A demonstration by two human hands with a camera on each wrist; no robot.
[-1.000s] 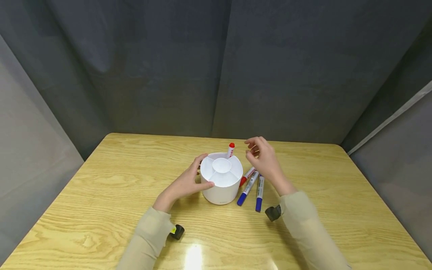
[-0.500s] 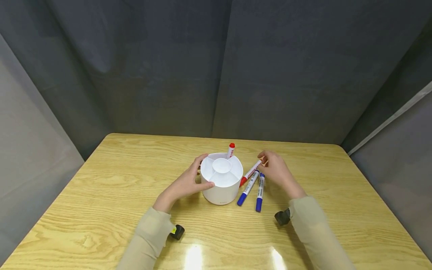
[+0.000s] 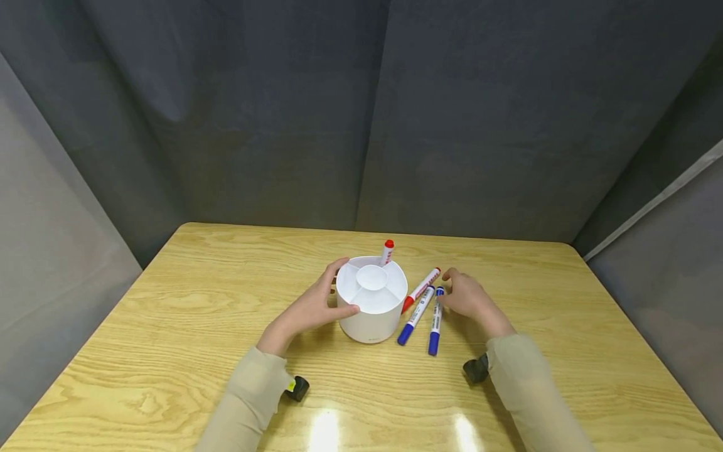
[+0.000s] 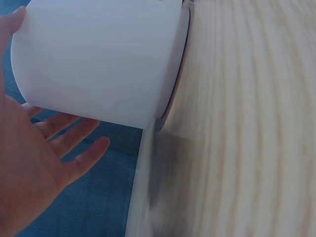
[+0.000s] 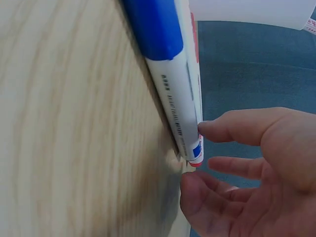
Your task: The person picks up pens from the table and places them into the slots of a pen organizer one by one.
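Nearest on the wooden table [image 3: 169, 326], a small black object [image 3: 296, 388] sits beside the left sleeve and another black object [image 3: 476, 369] beside the right sleeve. Further in, the left hand [image 3: 307, 307] cups the left side of the white round pen holder [image 3: 371, 317], thumb on the near wall and fingers round the far side, curled against it; the left wrist view shows the palm and fingers spread beside the holder's wall. Just right of the holder lie three markers side by side: a blue-capped marker [image 3: 435, 320] on the right, a second blue marker [image 3: 415, 314] in the middle, and a red marker [image 3: 420, 289] whose cap end touches the holder. The right hand [image 3: 469, 298] rests on the table at the far end of the right blue-capped marker, thumb and fingertips closing on its tail, as the right wrist view shows. Farther still, a red-capped marker [image 3: 386, 252] stands upright in the holder's far compartment
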